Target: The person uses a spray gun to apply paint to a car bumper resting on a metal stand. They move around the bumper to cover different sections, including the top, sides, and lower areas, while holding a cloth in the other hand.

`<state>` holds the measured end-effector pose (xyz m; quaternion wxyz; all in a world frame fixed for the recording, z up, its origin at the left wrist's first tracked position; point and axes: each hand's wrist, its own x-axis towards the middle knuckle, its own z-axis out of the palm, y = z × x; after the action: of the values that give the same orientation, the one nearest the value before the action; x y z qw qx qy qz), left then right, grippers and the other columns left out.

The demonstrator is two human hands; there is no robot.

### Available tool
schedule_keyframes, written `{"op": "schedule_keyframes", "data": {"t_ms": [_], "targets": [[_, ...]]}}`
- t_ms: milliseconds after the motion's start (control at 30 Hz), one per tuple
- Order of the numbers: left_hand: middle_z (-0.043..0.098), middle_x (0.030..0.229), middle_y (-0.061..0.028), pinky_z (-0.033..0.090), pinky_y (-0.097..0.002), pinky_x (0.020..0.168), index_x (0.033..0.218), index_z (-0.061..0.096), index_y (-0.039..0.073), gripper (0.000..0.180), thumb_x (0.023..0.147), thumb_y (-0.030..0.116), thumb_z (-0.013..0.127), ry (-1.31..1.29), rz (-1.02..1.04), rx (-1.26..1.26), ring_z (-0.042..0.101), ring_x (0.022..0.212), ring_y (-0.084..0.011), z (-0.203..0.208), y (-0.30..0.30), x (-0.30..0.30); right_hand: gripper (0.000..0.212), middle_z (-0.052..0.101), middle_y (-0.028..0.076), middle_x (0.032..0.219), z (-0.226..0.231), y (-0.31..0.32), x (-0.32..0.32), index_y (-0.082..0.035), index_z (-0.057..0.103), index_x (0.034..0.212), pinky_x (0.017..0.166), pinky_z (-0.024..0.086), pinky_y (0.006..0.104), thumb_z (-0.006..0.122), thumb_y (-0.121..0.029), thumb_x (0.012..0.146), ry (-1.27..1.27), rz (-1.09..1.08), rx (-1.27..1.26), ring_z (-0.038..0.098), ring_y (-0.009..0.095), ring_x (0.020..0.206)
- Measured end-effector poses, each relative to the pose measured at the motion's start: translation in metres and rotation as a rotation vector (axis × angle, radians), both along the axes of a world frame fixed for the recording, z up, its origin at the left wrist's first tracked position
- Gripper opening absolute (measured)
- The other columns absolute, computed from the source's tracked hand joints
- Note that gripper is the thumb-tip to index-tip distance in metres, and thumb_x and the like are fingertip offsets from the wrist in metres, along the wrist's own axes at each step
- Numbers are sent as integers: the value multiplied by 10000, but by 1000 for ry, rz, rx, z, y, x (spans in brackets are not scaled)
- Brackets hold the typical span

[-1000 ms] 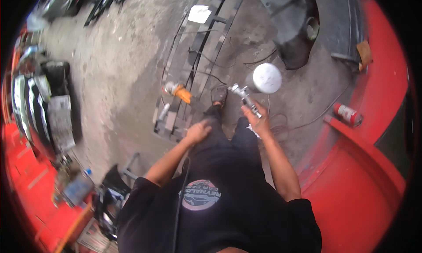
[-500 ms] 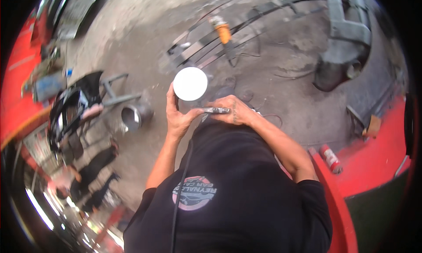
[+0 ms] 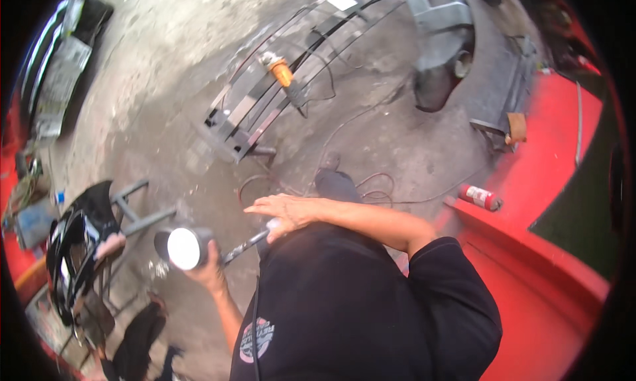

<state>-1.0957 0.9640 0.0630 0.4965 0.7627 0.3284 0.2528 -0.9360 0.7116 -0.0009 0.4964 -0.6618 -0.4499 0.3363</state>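
Low on the left, my left hand [image 3: 211,275] is closed around the side of a round thing with a bright white face [image 3: 187,248], possibly a tub or can top. A thin grey metal rod or blade [image 3: 244,246] slants between my two hands. Its upper end, with a whitish spot, reaches the thumb side of my right hand [image 3: 288,212]. My right fingers are stretched out to the left, in front of my body. How the rod is held cannot be made out. Behind the white face shows a dark grey rounded rim, perhaps a metal pot [image 3: 161,244].
An orange power tool [image 3: 281,71] rests on a long slatted metal frame [image 3: 242,106]. A grey bumper-like part [image 3: 444,50] stands at the upper right. A red fire extinguisher [image 3: 479,197] lies on a red panel [image 3: 556,122]. Cables [image 3: 371,109] cross the floor; a black part [image 3: 79,242] sits left.
My left hand and the white-faced thing have moved down and left. My right hand has unfolded and moved left, apart from my left hand. The whole view has turned.
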Motion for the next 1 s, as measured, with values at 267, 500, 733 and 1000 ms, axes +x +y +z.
{"op": "schedule_keyframes", "data": {"t_ms": [267,500,733,1000], "targets": [[562,1358,-115,428,-431,1117,1467,416,14,863,774,101,924,-118,-165,106,555,1247,-246,32,141,-48,772,683,178,1204,-63,42,-74,-94,575,1446,1106,412,494,797,-512,835,-120,-126,-392,581,370,1257],[558,1353,-106,429,-430,1108,1476,401,27,964,692,134,951,-194,-125,72,552,1242,-255,73,221,-100,394,623,147,1222,-94,73,-121,-80,661,1163,1067,443,500,794,-223,822,-685,-515,-611,520,373,1289],[594,1392,-141,474,-450,1108,1481,479,-4,901,712,153,923,-290,-193,8,594,1255,-292,116,285,-112,314,643,178,1263,-134,12,-125,-70,708,1129,1042,480,499,713,-292,907,-368,-702,-1049,553,401,1283],[637,1344,-156,505,-443,1069,1458,498,-31,862,741,170,932,-240,-288,-10,622,1224,-294,108,322,-29,624,667,279,1307,-145,50,-219,-27,683,1302,1001,524,480,619,-550,967,235,-460,-1053,638,459,1209]]}}
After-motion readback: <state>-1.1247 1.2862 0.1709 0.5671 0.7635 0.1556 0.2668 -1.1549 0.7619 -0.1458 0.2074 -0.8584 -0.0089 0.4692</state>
